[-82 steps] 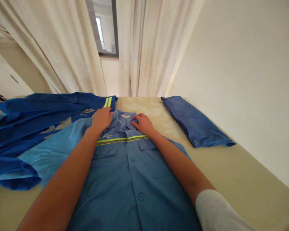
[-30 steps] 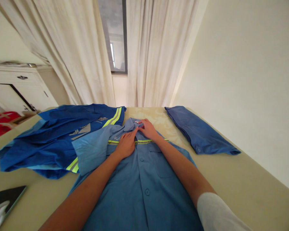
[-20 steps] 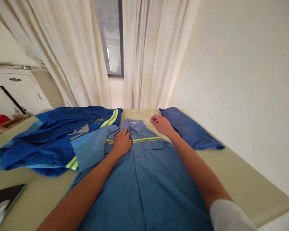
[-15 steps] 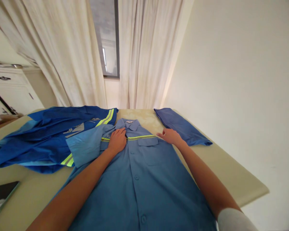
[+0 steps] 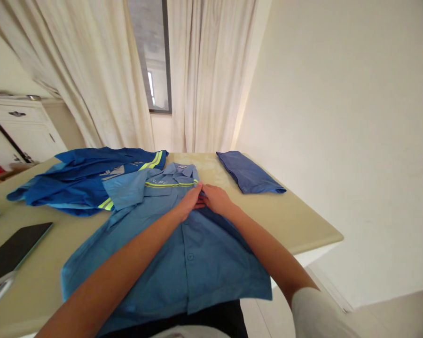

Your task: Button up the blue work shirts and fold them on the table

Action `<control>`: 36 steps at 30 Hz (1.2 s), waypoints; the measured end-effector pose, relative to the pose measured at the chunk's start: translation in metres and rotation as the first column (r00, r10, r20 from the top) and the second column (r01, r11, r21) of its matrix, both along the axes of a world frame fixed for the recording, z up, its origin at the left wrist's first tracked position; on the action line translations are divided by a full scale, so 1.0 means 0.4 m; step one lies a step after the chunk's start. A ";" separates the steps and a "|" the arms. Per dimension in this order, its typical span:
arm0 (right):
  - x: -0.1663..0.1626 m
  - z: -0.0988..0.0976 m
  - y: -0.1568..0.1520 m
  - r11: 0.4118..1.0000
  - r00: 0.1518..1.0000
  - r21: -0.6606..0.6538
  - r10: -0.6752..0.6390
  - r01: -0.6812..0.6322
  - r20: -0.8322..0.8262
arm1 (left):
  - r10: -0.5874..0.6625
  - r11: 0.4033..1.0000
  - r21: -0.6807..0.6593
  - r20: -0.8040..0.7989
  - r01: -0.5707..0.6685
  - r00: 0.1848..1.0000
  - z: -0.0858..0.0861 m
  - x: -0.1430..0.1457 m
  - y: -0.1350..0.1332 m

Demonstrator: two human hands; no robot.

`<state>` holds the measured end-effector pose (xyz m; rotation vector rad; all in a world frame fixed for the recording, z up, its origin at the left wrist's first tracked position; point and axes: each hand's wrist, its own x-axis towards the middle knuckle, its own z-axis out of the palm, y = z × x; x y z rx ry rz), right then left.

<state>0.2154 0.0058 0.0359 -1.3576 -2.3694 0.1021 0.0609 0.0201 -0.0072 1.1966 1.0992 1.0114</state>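
Note:
A light blue work shirt (image 5: 183, 253) with a yellow-green reflective stripe lies face up and buttoned on the beige table (image 5: 296, 220), its hem hanging over the near edge. My left hand (image 5: 189, 203) and my right hand (image 5: 215, 199) meet at the shirt's front opening just below the stripe. Their fingertips are pressed together on the fabric there. What sits between the fingers is too small to make out.
A darker blue jacket (image 5: 81, 176) with reflective stripes is spread at the back left, under the shirt's sleeve. A folded blue garment (image 5: 248, 172) lies at the back right. A dark tablet (image 5: 14, 249) rests at the left edge. Curtains (image 5: 204, 70) and a white cabinet (image 5: 17, 126) stand behind.
My right hand came back from the shirt's right shoulder to the middle and joined the left, which slid down below the stripe. The view has pulled back and shows the table's near edge.

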 end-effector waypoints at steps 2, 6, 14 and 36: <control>-0.034 -0.003 -0.040 0.978 0.977 -0.078 0.184 -0.193 -0.104 | 0.102 0.994 -0.066 0.191 -0.091 0.976 -0.007 -0.007 -0.022; 0.003 -0.039 -0.043 0.953 0.835 -0.195 0.090 -0.230 -0.543 | 0.224 0.970 -0.171 0.363 -0.171 0.905 -0.020 -0.063 -0.038; 0.082 -0.118 -0.006 0.932 0.881 -0.349 -0.082 -0.098 -0.466 | 0.258 0.959 -0.239 0.504 -0.154 0.824 -0.043 -0.084 -0.019; 0.019 -0.193 0.026 0.978 0.712 -0.206 -0.158 0.019 -0.684 | 0.301 0.953 -0.118 0.453 -0.278 0.839 -0.048 -0.062 -0.037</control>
